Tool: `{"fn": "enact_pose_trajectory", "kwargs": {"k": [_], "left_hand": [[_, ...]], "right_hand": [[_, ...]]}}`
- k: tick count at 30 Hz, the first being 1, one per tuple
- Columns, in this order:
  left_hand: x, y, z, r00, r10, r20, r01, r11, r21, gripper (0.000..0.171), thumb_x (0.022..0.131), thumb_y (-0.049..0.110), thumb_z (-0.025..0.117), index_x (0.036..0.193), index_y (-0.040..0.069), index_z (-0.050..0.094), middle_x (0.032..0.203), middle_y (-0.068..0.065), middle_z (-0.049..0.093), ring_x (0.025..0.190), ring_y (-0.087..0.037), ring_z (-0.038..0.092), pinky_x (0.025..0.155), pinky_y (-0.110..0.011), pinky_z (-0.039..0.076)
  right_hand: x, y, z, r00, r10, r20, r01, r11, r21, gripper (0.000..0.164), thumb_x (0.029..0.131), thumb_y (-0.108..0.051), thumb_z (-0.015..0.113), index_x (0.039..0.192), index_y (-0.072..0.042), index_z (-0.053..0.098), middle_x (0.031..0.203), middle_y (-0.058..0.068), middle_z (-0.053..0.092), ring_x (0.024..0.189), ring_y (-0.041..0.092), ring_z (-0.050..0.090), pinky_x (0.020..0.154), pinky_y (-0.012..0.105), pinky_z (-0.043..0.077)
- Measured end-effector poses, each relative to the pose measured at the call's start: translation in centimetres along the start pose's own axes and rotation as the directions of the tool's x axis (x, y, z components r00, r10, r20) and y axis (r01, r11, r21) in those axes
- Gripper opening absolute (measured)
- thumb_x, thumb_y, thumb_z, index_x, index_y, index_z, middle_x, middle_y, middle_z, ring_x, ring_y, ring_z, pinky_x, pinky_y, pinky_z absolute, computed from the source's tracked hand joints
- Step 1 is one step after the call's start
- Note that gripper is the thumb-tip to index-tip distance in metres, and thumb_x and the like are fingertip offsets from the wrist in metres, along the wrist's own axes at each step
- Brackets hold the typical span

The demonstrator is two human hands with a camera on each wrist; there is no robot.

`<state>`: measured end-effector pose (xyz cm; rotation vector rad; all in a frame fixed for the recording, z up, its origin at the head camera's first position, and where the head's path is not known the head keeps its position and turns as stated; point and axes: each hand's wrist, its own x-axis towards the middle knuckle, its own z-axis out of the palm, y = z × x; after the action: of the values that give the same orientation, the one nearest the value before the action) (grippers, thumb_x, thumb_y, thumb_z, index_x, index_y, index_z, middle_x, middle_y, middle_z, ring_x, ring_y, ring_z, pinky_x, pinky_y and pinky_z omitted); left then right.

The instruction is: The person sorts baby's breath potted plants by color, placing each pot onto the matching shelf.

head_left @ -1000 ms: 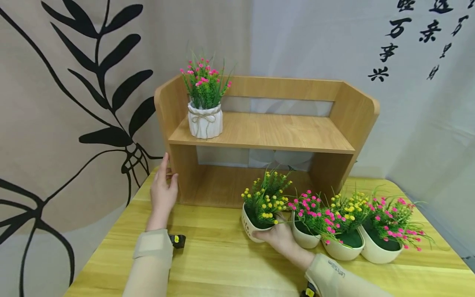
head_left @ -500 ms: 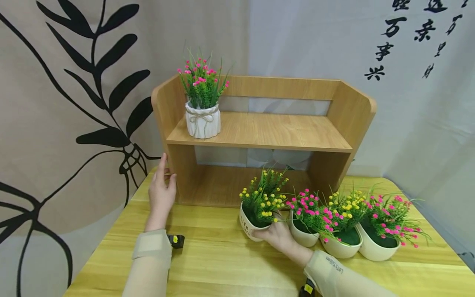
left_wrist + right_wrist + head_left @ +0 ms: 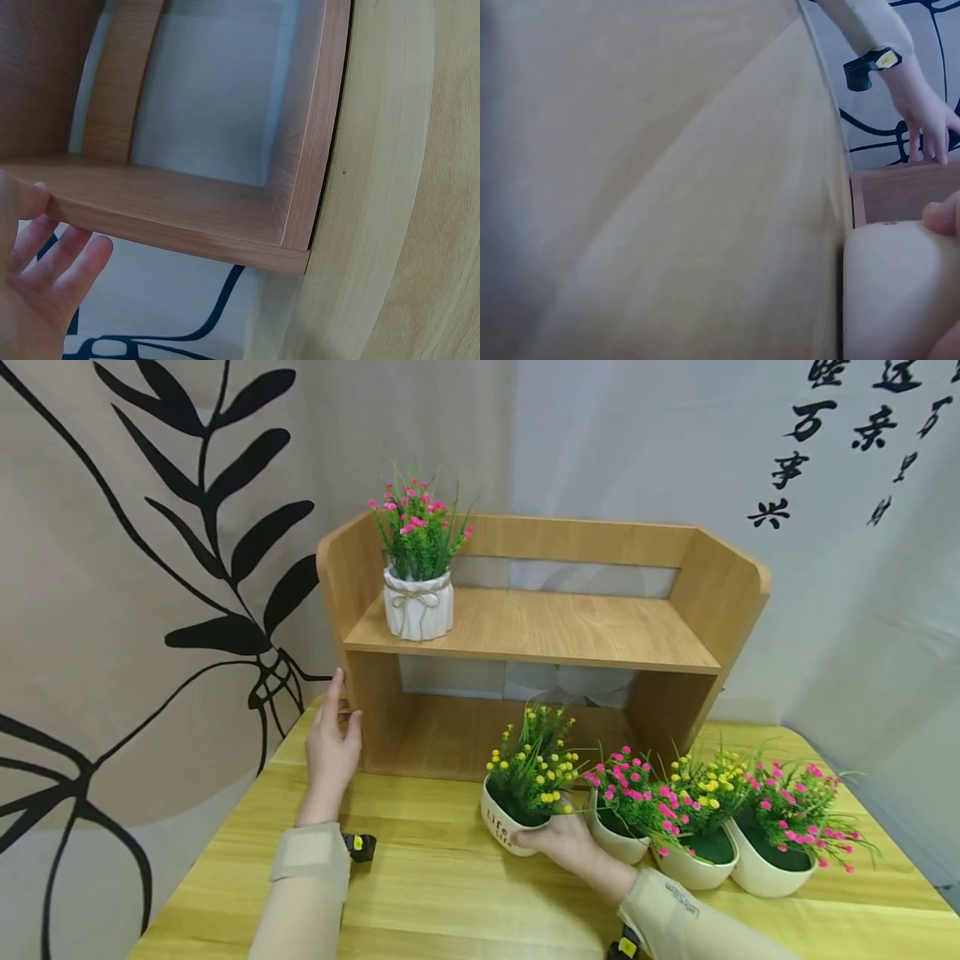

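Note:
My right hand [image 3: 564,839] grips a white oval pot [image 3: 501,820] by its right side, thumb across the front. Bushy green leaves with small yellow flowers [image 3: 536,764] fill it, and dark lettering shows on its front. This pot is in front of the lower opening of a two-tier wooden shelf [image 3: 540,627]. In the right wrist view the pot's smooth wall [image 3: 896,289] shows beside the thumb. My left hand [image 3: 332,756] is at the shelf's left side panel, fingers extended along its outside. In the left wrist view the thumb [image 3: 31,199] touches the panel's front edge.
A white pot with a twine bow [image 3: 418,608] and pink flowers stands on the upper tier's left end. Three more white pots, one pink-flowered [image 3: 617,835], one yellow [image 3: 697,864], one pink [image 3: 772,868], crowd the right side of the wooden table [image 3: 435,893].
The gripped pot has turned a little and shifted slightly left, so more of its lettering faces front. My left hand stays at the shelf's side. The head view sways slightly.

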<state>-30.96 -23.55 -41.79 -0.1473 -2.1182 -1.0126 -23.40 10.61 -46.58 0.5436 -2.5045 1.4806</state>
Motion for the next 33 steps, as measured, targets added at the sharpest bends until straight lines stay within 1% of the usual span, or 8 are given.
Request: {"fn": "enact_pose_trajectory", "kwargs": {"k": [9, 16, 21, 22, 27, 28, 29, 33], "left_hand": [[0.2, 0.2, -0.1, 1.0, -0.003, -0.002, 0.003, 1.0, -0.01, 0.08, 0.093, -0.004, 0.058, 0.154, 0.034, 0.025, 0.131, -0.02, 0.053, 0.1, -0.038, 0.059, 0.077, -0.05, 0.053], [0.0, 0.1, 0.0, 1.0, -0.003, 0.005, 0.003, 1.0, -0.006, 0.079, 0.093, -0.004, 0.058, 0.154, 0.033, 0.025, 0.13, -0.022, 0.053, 0.1, -0.038, 0.059, 0.077, -0.051, 0.053], [0.0, 0.0, 0.1, 1.0, -0.004, 0.007, 0.004, 1.0, -0.013, 0.08, 0.093, -0.004, 0.058, 0.154, 0.035, 0.024, 0.133, -0.02, 0.051, 0.101, -0.037, 0.059, 0.076, -0.05, 0.053], [0.0, 0.0, 0.1, 1.0, -0.006, 0.008, 0.006, 1.0, -0.014, 0.08, 0.093, -0.004, 0.058, 0.154, 0.035, 0.024, 0.134, -0.019, 0.051, 0.101, -0.037, 0.058, 0.076, -0.05, 0.053], [-0.1, -0.1, 0.1, 1.0, -0.013, 0.009, 0.013, 1.0, -0.018, 0.081, 0.093, -0.005, 0.058, 0.154, 0.036, 0.024, 0.136, -0.018, 0.05, 0.101, -0.037, 0.058, 0.077, -0.05, 0.053], [-0.1, 0.0, 0.0, 1.0, -0.014, 0.01, 0.014, 1.0, -0.019, 0.08, 0.093, -0.005, 0.058, 0.154, 0.036, 0.024, 0.136, -0.018, 0.05, 0.101, -0.037, 0.058, 0.077, -0.05, 0.053], [-0.1, 0.0, 0.0, 1.0, -0.014, 0.011, 0.014, 1.0, -0.021, 0.08, 0.093, -0.005, 0.058, 0.154, 0.036, 0.024, 0.137, -0.018, 0.05, 0.101, -0.037, 0.058, 0.077, -0.05, 0.053], [-0.1, 0.0, 0.0, 1.0, -0.018, 0.014, 0.018, 1.0, -0.022, 0.08, 0.093, -0.005, 0.058, 0.154, 0.035, 0.024, 0.136, -0.018, 0.05, 0.1, -0.038, 0.059, 0.077, -0.05, 0.053]], "right_hand": [[0.2, -3.0, -1.3, 0.984, 0.034, 0.174, -0.052, 0.994, 0.101, 0.076, 0.06, -0.005, 0.086, 0.128, 0.003, 0.054, 0.118, 0.015, 0.064, 0.109, 0.03, 0.059, 0.1, 0.044, 0.043], [0.6, -4.6, -2.6, 0.926, 0.003, 0.378, -0.064, 0.987, 0.149, 0.07, 0.07, -0.011, 0.081, 0.132, 0.005, 0.05, 0.122, 0.016, 0.062, 0.112, 0.029, 0.058, 0.102, 0.044, 0.042], [0.9, -6.9, -3.6, 0.916, 0.017, 0.402, -0.032, 0.999, 0.029, 0.07, 0.07, -0.018, 0.084, 0.13, -0.001, 0.054, 0.12, 0.008, 0.063, 0.11, 0.024, 0.058, 0.099, 0.042, 0.044], [0.8, -7.3, -3.8, 0.912, 0.066, 0.404, -0.057, 0.998, -0.032, 0.057, 0.07, -0.024, 0.084, 0.118, -0.003, 0.061, 0.106, 0.003, 0.066, 0.097, 0.019, 0.061, 0.089, 0.037, 0.049], [1.0, -9.1, -4.6, 0.896, 0.153, 0.418, -0.088, 0.982, -0.17, 0.051, 0.069, -0.033, 0.085, 0.108, -0.008, 0.064, 0.089, -0.007, 0.062, 0.075, 0.01, 0.054, 0.065, 0.027, 0.047], [1.1, -9.2, -4.7, 0.892, 0.149, 0.427, -0.083, 0.982, -0.17, 0.051, 0.069, -0.033, 0.085, 0.108, -0.008, 0.064, 0.088, -0.006, 0.063, 0.075, 0.01, 0.054, 0.065, 0.028, 0.047], [1.3, -9.3, -4.8, 0.898, 0.11, 0.425, -0.057, 0.989, -0.136, 0.062, 0.068, -0.029, 0.086, 0.121, -0.008, 0.06, 0.1, -0.003, 0.065, 0.086, 0.012, 0.057, 0.074, 0.031, 0.049], [1.7, -9.6, -5.0, 0.902, 0.045, 0.429, -0.034, 0.999, -0.033, 0.072, 0.065, -0.023, 0.088, 0.128, -0.01, 0.056, 0.116, -0.001, 0.063, 0.105, 0.017, 0.057, 0.094, 0.041, 0.044]]}}
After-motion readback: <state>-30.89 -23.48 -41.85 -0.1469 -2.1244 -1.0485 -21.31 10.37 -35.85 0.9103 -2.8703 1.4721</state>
